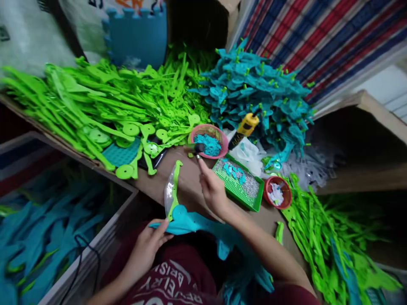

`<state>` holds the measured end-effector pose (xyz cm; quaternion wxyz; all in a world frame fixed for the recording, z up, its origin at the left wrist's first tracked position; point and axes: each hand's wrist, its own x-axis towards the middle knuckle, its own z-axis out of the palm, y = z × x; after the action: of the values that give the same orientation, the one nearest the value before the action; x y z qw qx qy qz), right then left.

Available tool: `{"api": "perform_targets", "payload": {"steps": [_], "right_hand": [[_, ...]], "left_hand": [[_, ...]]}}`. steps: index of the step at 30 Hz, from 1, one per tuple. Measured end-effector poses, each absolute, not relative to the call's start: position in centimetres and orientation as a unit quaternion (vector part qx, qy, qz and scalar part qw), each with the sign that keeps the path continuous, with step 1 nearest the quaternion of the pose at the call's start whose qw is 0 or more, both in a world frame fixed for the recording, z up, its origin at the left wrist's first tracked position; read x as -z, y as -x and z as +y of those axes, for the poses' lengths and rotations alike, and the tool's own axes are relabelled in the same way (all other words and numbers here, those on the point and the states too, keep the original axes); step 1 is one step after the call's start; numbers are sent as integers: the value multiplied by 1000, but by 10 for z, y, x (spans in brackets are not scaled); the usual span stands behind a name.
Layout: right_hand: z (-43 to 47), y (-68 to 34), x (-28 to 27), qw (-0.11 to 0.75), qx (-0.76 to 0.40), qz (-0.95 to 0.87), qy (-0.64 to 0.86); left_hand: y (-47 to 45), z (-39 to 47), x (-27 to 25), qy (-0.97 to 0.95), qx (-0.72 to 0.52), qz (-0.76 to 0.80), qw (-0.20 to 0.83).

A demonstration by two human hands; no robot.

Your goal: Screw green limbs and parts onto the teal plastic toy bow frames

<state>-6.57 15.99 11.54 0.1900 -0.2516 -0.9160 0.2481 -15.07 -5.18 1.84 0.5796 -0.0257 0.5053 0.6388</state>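
Observation:
My left hand is closed on the pointed end of a blue plastic toy part, which stretches right across my lap. Against that end, by my fingertips, stands a lime-green strip with a clear blade-shaped piece. My right hand is raised over the table, fingers curled around a small tool with a dark head; motion blurs it and its kind is unclear. Just beyond the tool sits a pink bowl of small blue pieces. A green basket holding metal bits and blue pieces lies right of this hand.
Lime-green parts and blue parts are heaped at the back. A yellow-and-black electric screwdriver hangs above the table. A red bowl holds white pieces. More green parts lie right; a bin of blue parts stands left.

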Motion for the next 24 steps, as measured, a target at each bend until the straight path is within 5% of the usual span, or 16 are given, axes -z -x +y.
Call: {"api": "perform_targets", "payload": {"steps": [3,8,19,24], "right_hand": [[179,92,-96,104,-273,-931,218],[166,73,-104,135,-294,-910,260],[126,20,-141,-51,-314,-936,153],[94,-4,-152,47,-335,-913,230]], "left_hand": [[150,-48,-16,29,-643,490,588],[153,-45,-20,51,-643,482,593],[159,-49,-28,51,-633,498,590],[160,-49,-30,50,-635,516,573]]}}
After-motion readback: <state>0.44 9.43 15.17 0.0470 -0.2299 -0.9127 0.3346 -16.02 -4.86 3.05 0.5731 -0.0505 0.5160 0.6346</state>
